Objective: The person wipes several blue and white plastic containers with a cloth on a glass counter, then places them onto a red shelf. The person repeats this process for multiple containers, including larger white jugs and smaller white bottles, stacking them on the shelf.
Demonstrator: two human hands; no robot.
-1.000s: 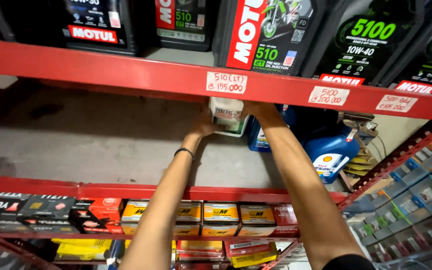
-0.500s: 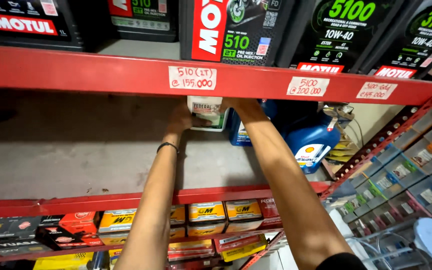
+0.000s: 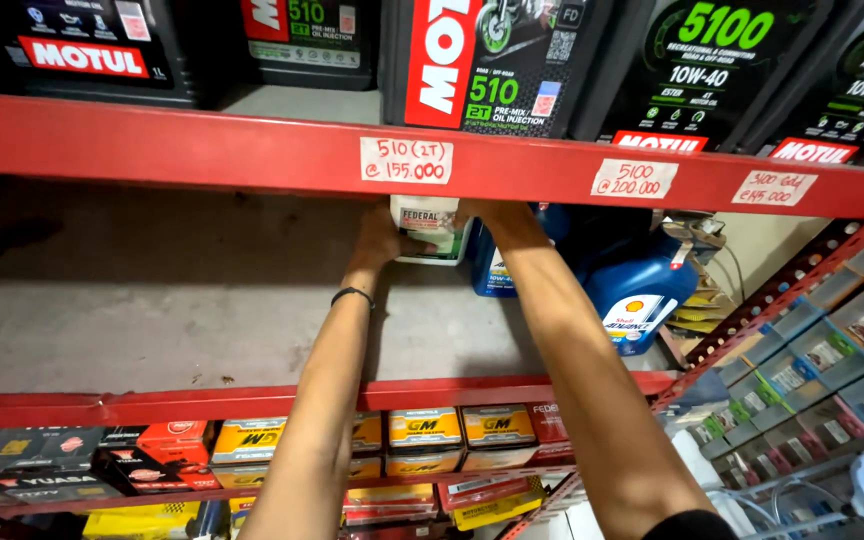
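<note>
Both my arms reach deep into a red metal shelf bay. My left hand [image 3: 384, 240] grips the left side of a white oil bottle [image 3: 430, 238] with a green and white label, standing at the back of the grey shelf board [image 3: 152, 310]. My right hand [image 3: 482, 215] holds the bottle's right side near its top, partly hidden behind the red shelf beam [image 3: 252, 145]. A dark band circles my left wrist. The bottle's top is hidden by the beam.
Blue oil jugs [image 3: 642, 290] stand just right of the bottle. Black oil bottles [image 3: 492, 60] line the shelf above. Small yellow and orange boxes [image 3: 422, 430] fill the shelf below. Blue part boxes [image 3: 812, 370] sit on a rack at right.
My head has dropped and moved closer, so the shelf looks larger. Both hands stay on the white bottle at the back of the shelf, with the bottle pushed slightly further in.
</note>
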